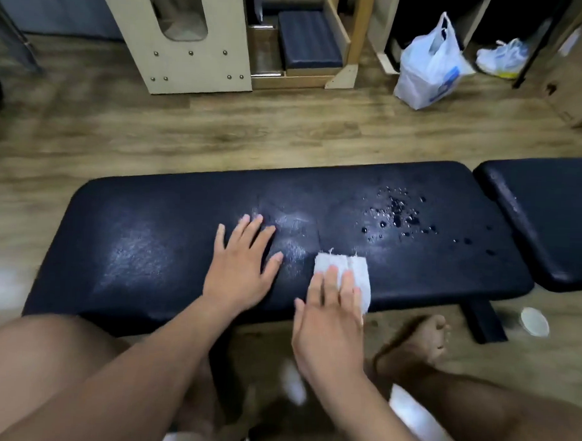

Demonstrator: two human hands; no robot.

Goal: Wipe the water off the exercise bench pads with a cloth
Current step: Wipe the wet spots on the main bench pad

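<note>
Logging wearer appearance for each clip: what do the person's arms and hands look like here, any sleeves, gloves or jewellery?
Both forearms are bare, with no sleeves in view. The left hand and right hand wear no gloves; no rings, watch or bands show. Nails are short and unpainted.

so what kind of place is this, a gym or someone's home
Probably a small home gym or studio: a padded exercise bench on wood-look flooring, wooden padded equipment behind, and a plastic bag on the floor.

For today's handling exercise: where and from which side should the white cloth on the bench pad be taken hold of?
Probably best from above. The cloth lies flat and folded on the long pad, so press a palm down on its middle, as the right hand does, fingers pointing toward the water droplets. The left hand braces flat beside it.
</note>
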